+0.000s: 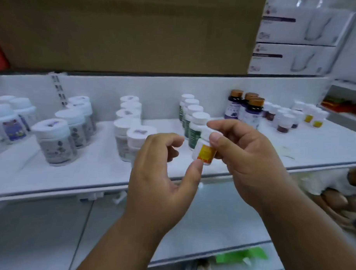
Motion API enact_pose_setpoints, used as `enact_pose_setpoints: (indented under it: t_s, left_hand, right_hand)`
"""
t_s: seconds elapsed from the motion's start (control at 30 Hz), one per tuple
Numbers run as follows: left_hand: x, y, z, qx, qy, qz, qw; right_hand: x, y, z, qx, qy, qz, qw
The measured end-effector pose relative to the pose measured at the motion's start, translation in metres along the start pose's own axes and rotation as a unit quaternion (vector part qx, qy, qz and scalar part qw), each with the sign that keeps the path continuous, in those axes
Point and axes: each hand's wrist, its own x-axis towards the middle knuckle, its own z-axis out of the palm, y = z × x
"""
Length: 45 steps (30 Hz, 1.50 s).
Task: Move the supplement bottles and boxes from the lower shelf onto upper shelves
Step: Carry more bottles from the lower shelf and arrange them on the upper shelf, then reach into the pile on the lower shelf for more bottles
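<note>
A small white bottle with a yellow label (205,152) is held in front of the upper white shelf (91,172). My right hand (250,163) grips it with thumb and fingers round its cap and side. My left hand (163,174) is just left of it, fingers loosely curled, the thumb tip touching the bottle's bottom edge. On the shelf stand rows of white-capped bottles: grey-labelled ones (53,142), a middle row (129,121), green-labelled ones (193,119), dark bottles with copper caps (252,111) and small yellow- and red-labelled ones (313,117) at the right.
A large brown cardboard box (126,32) and stacked white boxes (293,38) sit above the shelf. A lower shelf (209,247) below holds something green (241,257). Packaged goods (336,191) lie at the right under the shelf edge.
</note>
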Motion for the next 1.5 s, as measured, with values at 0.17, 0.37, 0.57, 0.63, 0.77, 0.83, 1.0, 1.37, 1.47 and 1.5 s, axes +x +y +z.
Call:
enact_pose_setpoints:
  t_s: [0.17, 0.37, 0.57, 0.63, 0.77, 0.83, 1.0, 1.37, 1.47, 1.5]
  left_hand:
    - [-0.007, 0.029, 0.054, -0.066, -0.088, -0.057, 0.992]
    - [0.009, 0.055, 0.128, -0.047, -0.123, -0.044, 0.990]
    - [0.033, 0.080, 0.234, -0.011, -0.180, -0.073, 0.981]
    - [0.042, 0.088, 0.269, 0.024, -0.212, -0.084, 0.973]
    - [0.063, 0.106, 0.328, 0.112, -0.253, -0.086, 0.957]
    - [0.071, 0.110, 0.353, 0.144, -0.257, -0.074, 0.953]
    - [0.088, 0.115, 0.400, 0.200, -0.311, -0.068, 0.927]
    - [0.082, 0.115, 0.384, 0.231, -0.313, -0.076, 0.918]
    - [0.075, 0.113, 0.353, 0.264, -0.288, -0.072, 0.918]
    - [0.070, 0.110, 0.339, 0.280, -0.278, -0.071, 0.916]
  right_hand:
    - [-0.011, -0.014, -0.060, -0.027, 0.022, -0.017, 0.999]
    - [-0.002, -0.009, -0.140, -0.096, 0.038, -0.039, 0.994]
    - [0.038, 0.007, -0.251, -0.137, 0.024, -0.019, 0.990]
    - [0.053, 0.016, -0.285, -0.178, 0.021, -0.018, 0.984]
    - [0.087, 0.032, -0.345, -0.288, 0.046, -0.008, 0.956]
    - [0.105, 0.035, -0.368, -0.364, 0.067, -0.008, 0.929]
    - [0.144, 0.047, -0.401, -0.438, 0.084, -0.005, 0.895]
    - [0.139, 0.060, -0.393, -0.510, 0.048, -0.018, 0.858]
    - [0.118, 0.050, -0.372, -0.492, 0.031, -0.040, 0.869]
    - [0.112, 0.046, -0.361, -0.491, 0.018, -0.054, 0.869]
